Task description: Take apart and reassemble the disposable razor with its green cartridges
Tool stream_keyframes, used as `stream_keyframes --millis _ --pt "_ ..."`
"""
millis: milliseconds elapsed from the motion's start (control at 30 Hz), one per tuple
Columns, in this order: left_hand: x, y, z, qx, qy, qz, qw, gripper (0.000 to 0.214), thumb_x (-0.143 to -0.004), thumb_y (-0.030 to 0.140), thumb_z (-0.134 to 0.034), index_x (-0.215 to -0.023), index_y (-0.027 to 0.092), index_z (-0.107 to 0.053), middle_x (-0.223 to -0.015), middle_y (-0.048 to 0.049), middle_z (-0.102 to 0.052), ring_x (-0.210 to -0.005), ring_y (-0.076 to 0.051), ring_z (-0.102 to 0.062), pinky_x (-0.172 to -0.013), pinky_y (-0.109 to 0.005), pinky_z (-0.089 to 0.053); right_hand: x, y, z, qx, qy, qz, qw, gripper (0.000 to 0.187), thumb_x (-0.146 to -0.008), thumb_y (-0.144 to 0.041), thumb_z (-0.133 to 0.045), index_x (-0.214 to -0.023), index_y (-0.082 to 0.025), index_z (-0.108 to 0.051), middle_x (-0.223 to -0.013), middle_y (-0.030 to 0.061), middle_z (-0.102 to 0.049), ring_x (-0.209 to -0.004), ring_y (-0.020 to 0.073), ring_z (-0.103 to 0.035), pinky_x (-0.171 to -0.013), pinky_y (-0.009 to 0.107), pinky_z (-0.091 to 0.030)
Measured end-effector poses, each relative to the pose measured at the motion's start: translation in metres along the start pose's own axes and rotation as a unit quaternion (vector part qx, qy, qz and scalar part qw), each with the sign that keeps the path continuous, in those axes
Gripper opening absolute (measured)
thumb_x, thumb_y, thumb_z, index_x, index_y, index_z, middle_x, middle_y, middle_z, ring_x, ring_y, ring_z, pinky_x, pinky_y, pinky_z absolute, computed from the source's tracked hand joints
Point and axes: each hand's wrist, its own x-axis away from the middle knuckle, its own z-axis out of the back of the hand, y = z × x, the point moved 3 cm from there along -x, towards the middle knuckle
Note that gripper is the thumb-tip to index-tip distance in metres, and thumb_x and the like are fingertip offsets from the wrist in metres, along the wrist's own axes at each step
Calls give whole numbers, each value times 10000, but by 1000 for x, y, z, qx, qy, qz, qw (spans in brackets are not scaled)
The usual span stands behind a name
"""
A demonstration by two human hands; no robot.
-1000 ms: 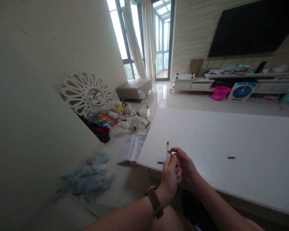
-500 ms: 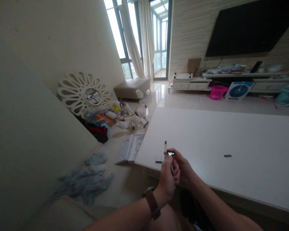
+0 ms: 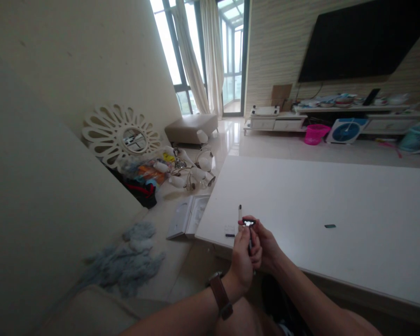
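Compared with half a second back, I'm seeing almost nothing changing: my left hand (image 3: 243,259) and right hand (image 3: 266,247) are staying pressed together at the counter's (image 3: 301,196) seven o'clock edge. Both are curling tight, fingertips pinching the small dark piece (image 3: 248,222) with its shiny bit between them. It is sitting a touch higher than a second ago.

The thin white stick (image 3: 240,212) is lying just at twelve o'clock of the piece, and the green chip (image 3: 330,226) is resting well off at three o'clock.

The open white case (image 3: 189,217) is lying on the floor at ten o'clock, showing a moulded tray; I can't tell its contents. The same goes for the pink basket (image 3: 317,134) by the TV unit.
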Motion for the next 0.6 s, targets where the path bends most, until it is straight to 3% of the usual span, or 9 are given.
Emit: stream_keyframes --millis 167,300,500,600 --pt "0 -1 2 -1 2 -6 1000 573 -746 706 -661 -697 206 -387 -478 100 -338 -324 -13 -181 -308 -134 -108 0 0 0 6 -14 8 1000 336 -673 -486 -837 -896 -263 -720 -903 -20 -767 -451 65 -550 -389 176 -379" --pt "0 -1 2 -5 1 -1 1000 576 -739 697 -673 -675 199 -393 -466 99 -323 -329 -13 -186 -311 -129 -111 0 0 0 -6 1 -5 1000 355 -636 -466 -863 -874 -250 -713 -882 -13 -766 -509 91 -601 -411 182 -399" --pt "0 1 1 -11 1 -3 1000 578 -737 702 -673 -661 196 -402 -451 100 -317 -323 -15 -185 -305 -133 -123 0 0 -1 15 -7 -19 1000 321 -685 -483 -822 -876 -249 -711 -757 -29 -739 -443 80 -550 -384 181 -366" --pt "0 0 2 -10 -3 -3 1000 564 -753 688 -666 -670 198 -399 -457 99 -323 -323 -15 -178 -305 -134 -115 -1 0 1 7 -19 -12 1000 340 -686 -497 -821 -894 -253 -708 -851 -17 -758 -479 84 -581 -412 188 -403"
